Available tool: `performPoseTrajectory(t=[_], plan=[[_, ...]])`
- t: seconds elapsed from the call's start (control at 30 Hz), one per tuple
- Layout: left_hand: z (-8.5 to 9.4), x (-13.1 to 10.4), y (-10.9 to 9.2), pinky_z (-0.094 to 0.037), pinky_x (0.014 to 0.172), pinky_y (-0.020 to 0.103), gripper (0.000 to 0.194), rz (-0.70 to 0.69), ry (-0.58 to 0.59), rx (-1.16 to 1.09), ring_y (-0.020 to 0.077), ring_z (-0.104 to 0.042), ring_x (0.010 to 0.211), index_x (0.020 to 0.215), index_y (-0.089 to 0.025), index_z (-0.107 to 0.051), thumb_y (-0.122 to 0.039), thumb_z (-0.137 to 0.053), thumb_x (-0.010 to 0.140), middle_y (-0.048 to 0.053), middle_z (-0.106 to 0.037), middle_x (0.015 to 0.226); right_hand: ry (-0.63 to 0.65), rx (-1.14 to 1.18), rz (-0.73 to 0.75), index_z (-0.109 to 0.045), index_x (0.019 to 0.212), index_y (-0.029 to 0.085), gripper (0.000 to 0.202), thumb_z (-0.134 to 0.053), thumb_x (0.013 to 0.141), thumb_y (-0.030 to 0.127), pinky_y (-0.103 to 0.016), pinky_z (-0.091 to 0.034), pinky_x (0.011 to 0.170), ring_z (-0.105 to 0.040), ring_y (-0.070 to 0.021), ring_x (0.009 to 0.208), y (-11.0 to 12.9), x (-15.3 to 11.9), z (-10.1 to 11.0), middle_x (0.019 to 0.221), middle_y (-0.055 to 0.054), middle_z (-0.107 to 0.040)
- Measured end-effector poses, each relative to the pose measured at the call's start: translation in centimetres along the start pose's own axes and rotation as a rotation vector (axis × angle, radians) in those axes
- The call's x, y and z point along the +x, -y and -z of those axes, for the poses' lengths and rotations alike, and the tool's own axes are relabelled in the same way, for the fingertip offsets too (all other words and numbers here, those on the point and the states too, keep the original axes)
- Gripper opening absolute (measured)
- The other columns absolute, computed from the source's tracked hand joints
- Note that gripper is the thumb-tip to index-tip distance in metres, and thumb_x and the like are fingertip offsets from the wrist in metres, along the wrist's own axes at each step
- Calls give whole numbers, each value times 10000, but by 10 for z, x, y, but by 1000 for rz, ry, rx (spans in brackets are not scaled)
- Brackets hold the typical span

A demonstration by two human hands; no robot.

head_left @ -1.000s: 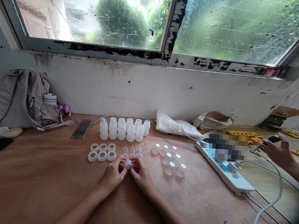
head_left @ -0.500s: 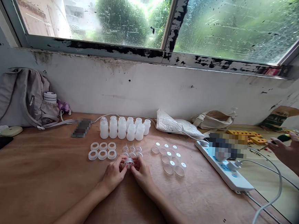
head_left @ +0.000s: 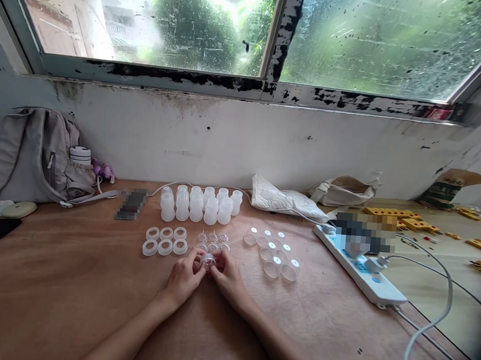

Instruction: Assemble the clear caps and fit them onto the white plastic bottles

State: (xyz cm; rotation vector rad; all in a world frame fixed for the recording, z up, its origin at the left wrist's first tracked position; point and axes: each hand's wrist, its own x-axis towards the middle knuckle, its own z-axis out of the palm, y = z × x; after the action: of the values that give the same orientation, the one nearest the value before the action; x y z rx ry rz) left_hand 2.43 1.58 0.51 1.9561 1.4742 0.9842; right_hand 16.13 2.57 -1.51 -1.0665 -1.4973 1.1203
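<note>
Between both hands, just above the wooden table (head_left: 90,290), is a translucent bottle collar ring (head_left: 208,260). My left hand (head_left: 185,275) pinches it from the left with thumb and fingers. From the right, my right hand (head_left: 228,276) grips the same ring with its fingertips. Directly beyond the fingers stand several clear bottle nipples (head_left: 212,237), the nearer ones partly covered by my hands. To the left lie several white collar rings (head_left: 165,247) in two rows. Clear round caps (head_left: 272,269) with white dots are grouped to the right. Frosted small bottles (head_left: 197,205) stand in rows behind.
A white power strip (head_left: 366,276) with plugs and looping cables (head_left: 450,296) lies at the right. Along the wall are a grey backpack (head_left: 29,158), a blurred phone (head_left: 131,203), a white padded packet (head_left: 284,197) and a beige bag (head_left: 343,192). Yellow parts (head_left: 399,217) lie far right.
Another person's hand at the far right has left the view. My hands stay in nearly the same place on the ring, which looks tilted slightly differently.
</note>
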Motion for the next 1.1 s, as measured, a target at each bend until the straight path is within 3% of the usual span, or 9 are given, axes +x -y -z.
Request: performPoseTrajectory(t=[0.57, 0.83, 1.0, 1.1], plan=[[-3, 1, 1, -433, 569, 218, 161, 0, -17, -39, 122, -583, 579, 876, -210, -515, -190, -488, 719, -10, -638, 717, -17, -48, 13, -456, 776, 196, 86, -517, 727, 230, -230, -460, 498, -552, -115, 554, -1, -1, -1, 682, 13, -573], [-2, 4, 6, -478, 562, 229, 224, 88, -40, -341, 140, -622, 616, 950, -170, -512, -284, -484, 761, 35, -669, 767, 23, 166, -92, -476, 834, 182, 213, -585, 691, 297, -264, -510, 505, -559, -124, 538, 5, 5, 0, 630, 23, -563], [-2, 2, 3, -475, 611, 237, 187, 35, -72, -230, 145, -616, 663, 885, -177, -559, -292, -450, 787, 29, -657, 760, 76, 212, -113, -510, 832, 180, 187, -579, 680, 264, -277, -527, 558, -584, -148, 646, 8, 4, 1, 719, -1, -582], [-3, 0, 2, -469, 600, 230, 177, 30, -77, -193, 136, -607, 630, 880, -178, -553, -283, -441, 791, 22, -647, 737, 81, 214, -143, -515, 824, 179, 187, -566, 681, 289, -270, -522, 517, -577, -137, 577, 9, 4, 1, 678, 9, -576]])
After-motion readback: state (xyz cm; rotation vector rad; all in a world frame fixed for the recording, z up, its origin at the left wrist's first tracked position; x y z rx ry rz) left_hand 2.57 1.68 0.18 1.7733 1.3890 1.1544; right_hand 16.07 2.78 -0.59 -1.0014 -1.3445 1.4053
